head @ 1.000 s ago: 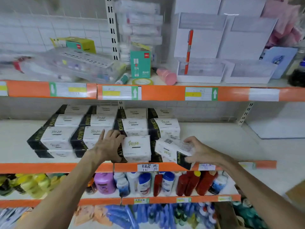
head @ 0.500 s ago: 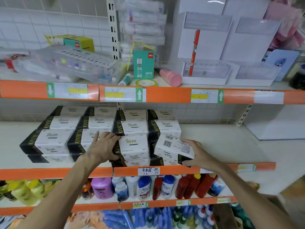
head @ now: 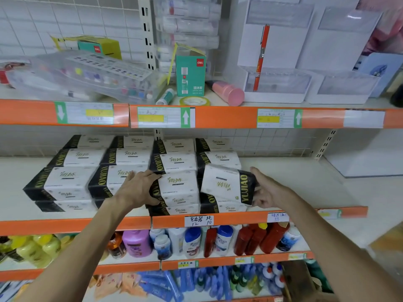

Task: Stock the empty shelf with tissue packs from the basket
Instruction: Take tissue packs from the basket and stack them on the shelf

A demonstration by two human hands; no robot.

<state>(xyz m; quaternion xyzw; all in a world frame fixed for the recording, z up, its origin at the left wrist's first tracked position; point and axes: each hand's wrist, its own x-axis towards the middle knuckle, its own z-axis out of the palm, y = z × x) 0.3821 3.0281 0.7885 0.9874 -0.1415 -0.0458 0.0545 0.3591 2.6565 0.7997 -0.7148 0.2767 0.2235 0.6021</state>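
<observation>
On the middle shelf [head: 305, 184], seen from the head camera, black-and-white tissue packs [head: 122, 162] stand in stacked columns from the left part of the board to about its centre, the rest of the board to their right bare. At the right end of those stacks the right hand [head: 265, 189] grips one tissue pack [head: 227, 184] by its black end, fingers and thumb curled around that end; the pack is tilted, its print upside down, its lower edge just above the front packs of the rightmost column. Whether it touches them I cannot tell. Just left of the held pack, the left hand [head: 139, 188] lies with fingers spread and bent over the top and left side of the front stacked pack [head: 177, 188] in the neighbouring column, pressing on it rather than closing around it. Below the stacks, the orange shelf edge carries a handwritten price tag [head: 198, 221]. Under that edge stand shampoo bottles [head: 192, 240]. Above the stacks, a green glue box [head: 190, 75] sits on the upper shelf. The basket is out of view.
</observation>
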